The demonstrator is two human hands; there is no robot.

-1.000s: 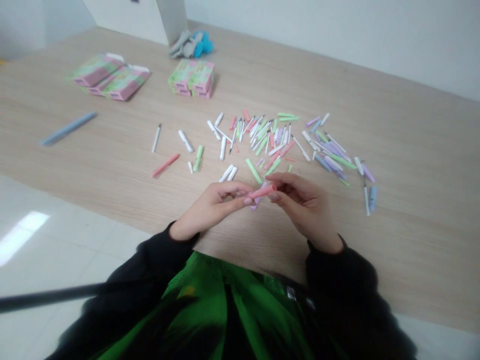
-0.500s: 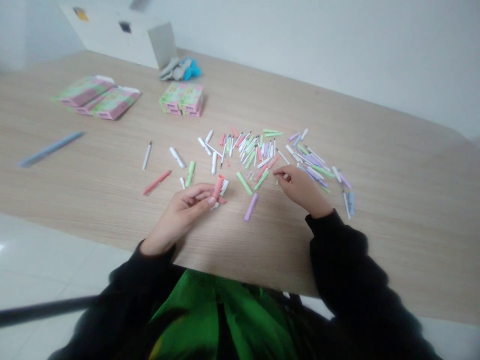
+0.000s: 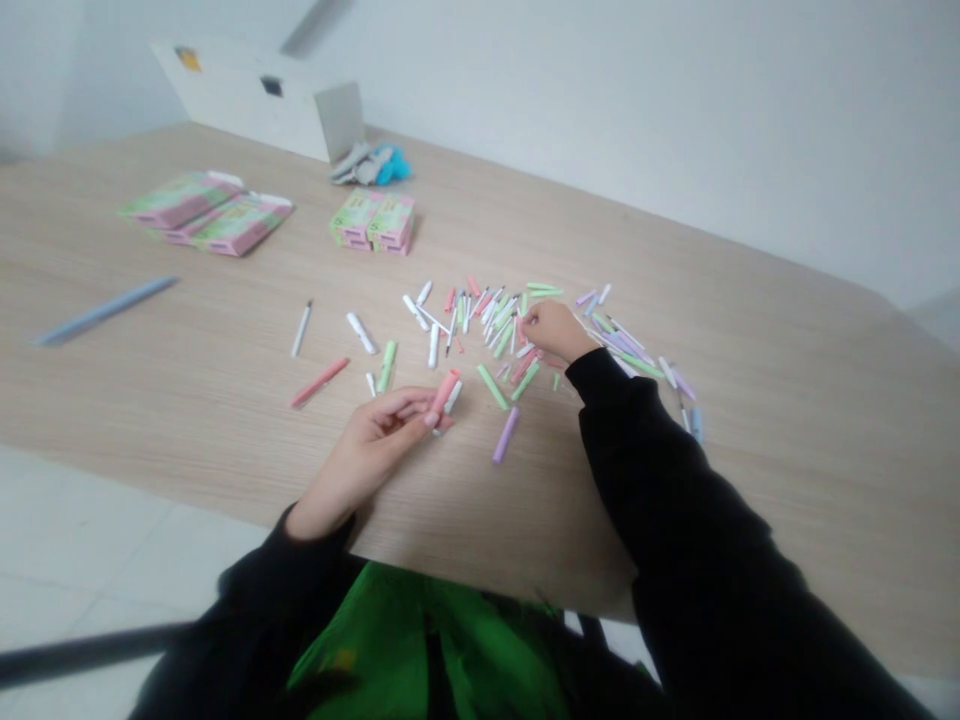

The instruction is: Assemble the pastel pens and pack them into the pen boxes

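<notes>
Pale wood-grain tabletop (image 3: pixel 750 480) carries a loose heap of pastel pen parts (image 3: pixel 491 325) in white, pink, green and lilac. The person's left hand (image 3: pixel 367 450) rests in front of the heap and to its left, its fingers curled and firmly grasping a short pink barrel (image 3: pixel 444 393), which tilts up from the grip. A white pen part (image 3: pixel 453 397) sits just beside that barrel, though whether the two touch is hard to tell. The right hand (image 3: pixel 551 333) is at the heap's right side, with its fingertips (image 3: pixel 529 318) bunched down among the parts; the pictures do not show whether they are pinching anything. A black sleeve (image 3: pixel 660 490) runs back from that hand.

Just in front of the heap lie a lilac barrel (image 3: pixel 506 434) and two green barrels (image 3: pixel 493 386). To its left are a coral pen (image 3: pixel 319 383) and a white pen (image 3: pixel 301 329), with a long blue-grey pen (image 3: pixel 105 311) farther off. Behind the heap stand pink-and-green boxes (image 3: pixel 373 221), and a grey and blue cloth bundle (image 3: pixel 371 165) lies beyond them.
</notes>
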